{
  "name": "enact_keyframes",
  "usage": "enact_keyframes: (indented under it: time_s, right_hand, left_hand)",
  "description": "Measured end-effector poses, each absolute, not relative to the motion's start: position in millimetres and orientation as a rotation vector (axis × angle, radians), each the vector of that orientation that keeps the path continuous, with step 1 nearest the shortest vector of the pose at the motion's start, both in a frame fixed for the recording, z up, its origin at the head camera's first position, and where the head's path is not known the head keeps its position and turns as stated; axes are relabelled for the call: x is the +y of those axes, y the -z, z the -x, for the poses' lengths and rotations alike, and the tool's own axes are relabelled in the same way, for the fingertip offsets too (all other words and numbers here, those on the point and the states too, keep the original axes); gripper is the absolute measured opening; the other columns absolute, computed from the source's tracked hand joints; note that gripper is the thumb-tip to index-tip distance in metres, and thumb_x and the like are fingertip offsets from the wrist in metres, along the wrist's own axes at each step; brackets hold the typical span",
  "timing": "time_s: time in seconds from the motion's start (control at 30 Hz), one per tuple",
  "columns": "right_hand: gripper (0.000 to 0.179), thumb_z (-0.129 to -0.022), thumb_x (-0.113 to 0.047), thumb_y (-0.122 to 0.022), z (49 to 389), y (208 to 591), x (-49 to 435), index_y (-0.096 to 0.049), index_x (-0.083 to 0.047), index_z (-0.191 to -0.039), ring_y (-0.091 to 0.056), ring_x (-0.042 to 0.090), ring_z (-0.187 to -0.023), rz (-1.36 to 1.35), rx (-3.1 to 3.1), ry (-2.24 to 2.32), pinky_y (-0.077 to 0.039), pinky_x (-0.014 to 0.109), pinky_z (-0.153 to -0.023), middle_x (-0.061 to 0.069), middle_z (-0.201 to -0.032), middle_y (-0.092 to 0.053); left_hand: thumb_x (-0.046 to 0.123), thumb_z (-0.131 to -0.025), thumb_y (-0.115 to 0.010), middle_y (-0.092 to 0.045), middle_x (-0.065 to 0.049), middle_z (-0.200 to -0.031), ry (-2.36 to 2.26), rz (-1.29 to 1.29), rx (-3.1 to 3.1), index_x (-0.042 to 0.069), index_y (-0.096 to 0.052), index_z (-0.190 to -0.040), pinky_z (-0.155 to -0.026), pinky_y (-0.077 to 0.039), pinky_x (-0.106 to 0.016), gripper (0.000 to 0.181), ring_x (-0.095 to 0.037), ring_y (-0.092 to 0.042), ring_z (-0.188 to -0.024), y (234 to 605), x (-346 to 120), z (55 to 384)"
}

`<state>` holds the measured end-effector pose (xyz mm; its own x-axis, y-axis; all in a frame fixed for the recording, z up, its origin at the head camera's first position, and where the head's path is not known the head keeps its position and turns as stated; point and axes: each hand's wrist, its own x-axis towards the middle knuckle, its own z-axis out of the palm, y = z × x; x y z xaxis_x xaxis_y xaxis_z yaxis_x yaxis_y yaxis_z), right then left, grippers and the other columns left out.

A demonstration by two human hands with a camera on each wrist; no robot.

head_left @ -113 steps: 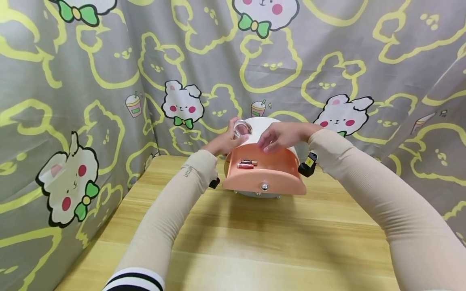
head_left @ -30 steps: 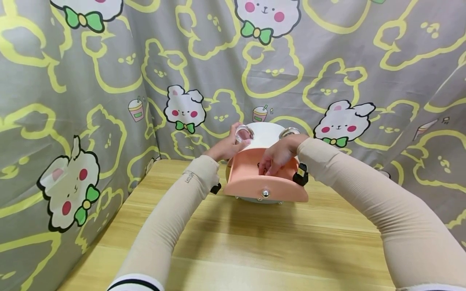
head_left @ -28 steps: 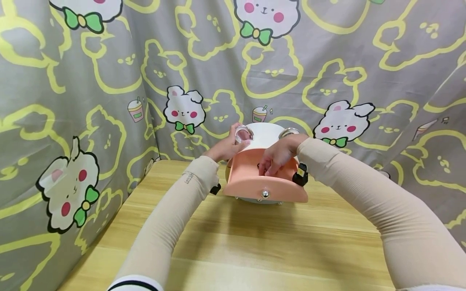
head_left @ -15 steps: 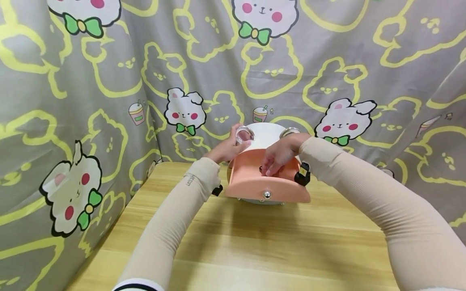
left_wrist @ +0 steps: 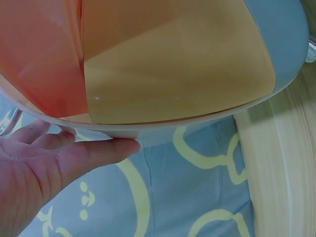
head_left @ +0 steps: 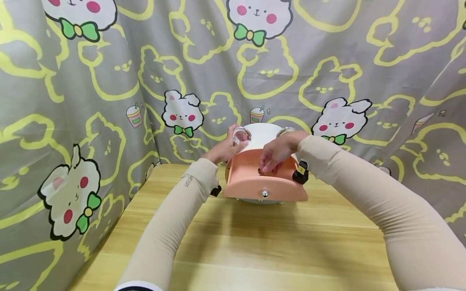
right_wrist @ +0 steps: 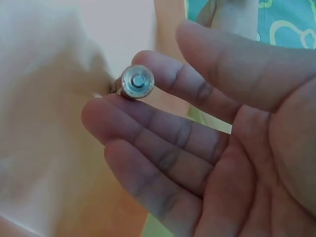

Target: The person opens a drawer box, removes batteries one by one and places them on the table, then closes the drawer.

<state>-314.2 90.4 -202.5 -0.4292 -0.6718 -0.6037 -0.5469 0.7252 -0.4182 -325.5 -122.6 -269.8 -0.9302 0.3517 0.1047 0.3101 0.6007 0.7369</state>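
Observation:
A small white drawer cabinet [head_left: 263, 133] with silver rings on top stands on the wooden table, its pink top drawer [head_left: 265, 188] pulled out. My left hand [head_left: 225, 148] holds the cabinet's upper left corner, thumb in front of the left ring [head_left: 240, 136] and fingers behind it. In the left wrist view, one extended finger lies along the cabinet's curved side. My right hand [head_left: 279, 150] reaches down into the pink drawer. The right wrist view shows a battery [right_wrist: 138, 81] end-on, held at the fingertips, with the thumb above it. The drawer floor is partly hidden by the drawer front.
Below the pink drawer are a yellow drawer [left_wrist: 182, 64] and a blue-grey section [left_wrist: 289, 39]. Grey curtain [head_left: 204, 76] with rabbit prints hangs behind and to the left. The wooden table [head_left: 255, 242] extends in front of the cabinet.
My right hand has gone from above the open drawer down into it, where a red and a black battery lay in view. It has lifted slightly since. My left hand stays on the cabinet.

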Motion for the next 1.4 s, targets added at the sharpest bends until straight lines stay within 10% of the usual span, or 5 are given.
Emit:
enact_keyframes:
  time_s: [1.4]
  right_hand:
    - [0.006, -0.092, -0.012, -0.067, 300.4, 209.2, 114.4, -0.061, -0.009, -0.092, -0.062, 0.015, -0.068, 1.118, 2.467, 0.234, -0.051, 0.029, -0.067, 0.004, -0.076, -0.066]
  left_hand:
    - [0.049, -0.095, -0.054, -0.053, -0.025, -0.119, -1.333, -0.493, 2.68, 0.028, 0.007, -0.149, -0.101, -0.039, -0.046, 0.085, -0.035, -0.054, -0.11, 269.5, -120.4, 326.7]
